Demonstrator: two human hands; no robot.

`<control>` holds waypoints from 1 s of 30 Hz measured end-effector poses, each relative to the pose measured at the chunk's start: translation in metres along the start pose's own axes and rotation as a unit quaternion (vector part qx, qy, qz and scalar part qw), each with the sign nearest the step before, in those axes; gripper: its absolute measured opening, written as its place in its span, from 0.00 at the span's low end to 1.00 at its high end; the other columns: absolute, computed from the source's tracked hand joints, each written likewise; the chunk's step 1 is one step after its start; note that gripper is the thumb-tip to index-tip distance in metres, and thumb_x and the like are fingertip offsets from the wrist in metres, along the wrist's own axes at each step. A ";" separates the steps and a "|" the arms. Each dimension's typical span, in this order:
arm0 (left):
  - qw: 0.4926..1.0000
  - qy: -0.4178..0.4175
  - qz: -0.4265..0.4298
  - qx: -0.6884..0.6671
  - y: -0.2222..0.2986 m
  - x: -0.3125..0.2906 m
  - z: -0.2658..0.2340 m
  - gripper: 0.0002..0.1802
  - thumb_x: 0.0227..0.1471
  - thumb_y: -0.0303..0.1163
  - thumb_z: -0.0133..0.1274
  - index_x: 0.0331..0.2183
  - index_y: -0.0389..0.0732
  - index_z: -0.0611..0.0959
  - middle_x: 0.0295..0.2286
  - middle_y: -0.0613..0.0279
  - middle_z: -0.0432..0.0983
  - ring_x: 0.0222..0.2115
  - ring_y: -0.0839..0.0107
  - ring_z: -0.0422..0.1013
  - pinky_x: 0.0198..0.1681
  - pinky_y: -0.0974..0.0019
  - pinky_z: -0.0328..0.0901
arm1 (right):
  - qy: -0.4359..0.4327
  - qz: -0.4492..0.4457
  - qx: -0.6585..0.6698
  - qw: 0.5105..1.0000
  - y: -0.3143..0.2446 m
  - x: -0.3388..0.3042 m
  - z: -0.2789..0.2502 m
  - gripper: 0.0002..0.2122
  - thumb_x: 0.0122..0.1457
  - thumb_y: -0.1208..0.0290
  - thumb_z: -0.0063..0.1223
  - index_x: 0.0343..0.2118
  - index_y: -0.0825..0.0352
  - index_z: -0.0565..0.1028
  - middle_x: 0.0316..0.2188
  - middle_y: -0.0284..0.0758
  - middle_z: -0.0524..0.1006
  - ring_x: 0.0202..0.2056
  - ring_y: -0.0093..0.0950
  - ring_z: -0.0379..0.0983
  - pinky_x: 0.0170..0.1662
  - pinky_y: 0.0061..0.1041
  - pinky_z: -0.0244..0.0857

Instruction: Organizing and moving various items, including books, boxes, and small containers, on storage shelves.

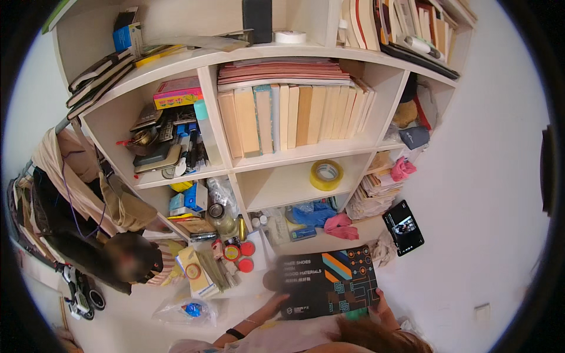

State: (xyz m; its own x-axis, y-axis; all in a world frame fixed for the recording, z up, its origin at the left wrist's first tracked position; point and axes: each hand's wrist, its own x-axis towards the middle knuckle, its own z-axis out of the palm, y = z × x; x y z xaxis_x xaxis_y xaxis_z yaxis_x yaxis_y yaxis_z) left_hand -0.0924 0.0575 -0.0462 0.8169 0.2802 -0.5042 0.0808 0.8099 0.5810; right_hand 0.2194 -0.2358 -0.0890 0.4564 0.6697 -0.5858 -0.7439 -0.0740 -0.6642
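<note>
A black shoebox (306, 288) with orange, blue and white line patterns is held flat in front of my body. My left hand (279, 303) grips its left edge near the lower corner, with a dark band on that wrist. At the lower right corner my right hand (381, 305) closes round the box's edge. Most fingers of both hands are hidden beneath or behind the box. A bit of green (356, 314) shows under its lower right edge, too little to name.
A white shelf unit (235, 167) holds books (300, 117) and a yellow tape roll (326, 175). Left of the box lie red-lidded jars (246, 265) and a clear plastic bag (191, 310). A tablet or phone (404, 228) leans at right; clothes (70, 176) hang at left.
</note>
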 end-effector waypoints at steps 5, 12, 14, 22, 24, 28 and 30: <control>0.998 0.045 -0.036 -0.040 -0.022 0.055 -0.015 0.26 0.49 0.43 0.50 0.47 0.38 0.70 0.43 0.62 0.68 0.43 0.70 0.65 0.47 0.66 0.60 | -0.014 0.039 -0.002 0.999 -0.021 0.062 -0.026 0.26 0.51 0.52 0.51 0.49 0.64 0.64 0.42 0.35 0.70 0.43 0.31 0.68 0.44 0.34 0.64; 0.985 0.110 0.087 -0.104 -0.042 0.084 -0.035 0.24 0.50 0.41 0.50 0.47 0.40 0.70 0.43 0.60 0.69 0.44 0.65 0.65 0.48 0.63 0.61 | -0.074 0.026 0.049 0.996 -0.014 0.144 -0.015 0.19 0.56 0.57 0.49 0.45 0.66 0.69 0.39 0.34 0.74 0.40 0.28 0.70 0.44 0.31 0.64; 0.986 0.113 0.082 -0.088 -0.034 0.093 -0.036 0.24 0.50 0.42 0.50 0.47 0.40 0.70 0.43 0.60 0.69 0.43 0.65 0.66 0.48 0.63 0.61 | -0.090 -0.036 -0.049 0.994 0.013 0.191 -0.058 0.20 0.56 0.56 0.48 0.45 0.66 0.70 0.39 0.34 0.74 0.40 0.27 0.70 0.44 0.29 0.64; 0.979 0.169 0.067 0.091 0.014 0.048 0.005 0.24 0.48 0.42 0.55 0.45 0.41 0.72 0.37 0.67 0.72 0.37 0.74 0.69 0.40 0.70 0.65 | 0.011 0.059 -0.300 0.952 -0.058 0.167 -0.006 0.36 0.50 0.41 0.48 0.53 0.67 0.64 0.46 0.42 0.71 0.50 0.34 0.63 0.55 0.32 0.51; 0.962 0.174 0.063 0.199 0.010 0.061 -0.018 0.23 0.48 0.45 0.55 0.41 0.41 0.75 0.30 0.69 0.72 0.30 0.76 0.69 0.31 0.70 0.66 | 0.064 0.032 -0.407 0.911 -0.059 0.169 -0.011 0.35 0.49 0.40 0.48 0.51 0.67 0.66 0.46 0.45 0.71 0.51 0.36 0.63 0.54 0.32 0.51; 0.722 0.149 0.121 0.665 0.073 0.045 -0.032 0.23 0.48 0.50 0.48 0.31 0.37 0.78 0.28 0.50 0.75 0.26 0.57 0.72 0.29 0.58 0.65 | 0.088 -0.069 -0.744 0.658 -0.150 0.083 0.099 0.30 0.51 0.44 0.46 0.41 0.72 0.73 0.42 0.57 0.69 0.46 0.48 0.66 0.49 0.39 0.58; 0.732 0.242 0.260 0.582 0.146 0.011 -0.001 0.18 0.48 0.43 0.50 0.32 0.37 0.79 0.30 0.49 0.75 0.33 0.53 0.72 0.34 0.58 0.65 | 0.000 -0.258 -0.730 0.632 -0.174 0.108 0.089 0.25 0.53 0.50 0.46 0.40 0.72 0.74 0.39 0.54 0.72 0.41 0.50 0.69 0.46 0.40 0.61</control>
State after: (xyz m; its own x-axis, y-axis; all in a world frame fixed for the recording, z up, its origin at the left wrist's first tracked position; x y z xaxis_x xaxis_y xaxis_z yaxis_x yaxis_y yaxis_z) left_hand -0.0721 0.1796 0.0324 0.6352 0.7719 -0.0254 0.4920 -0.3790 0.7838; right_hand 0.3545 -0.0846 0.0048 0.4543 0.8834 -0.1153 0.7489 -0.4488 -0.4875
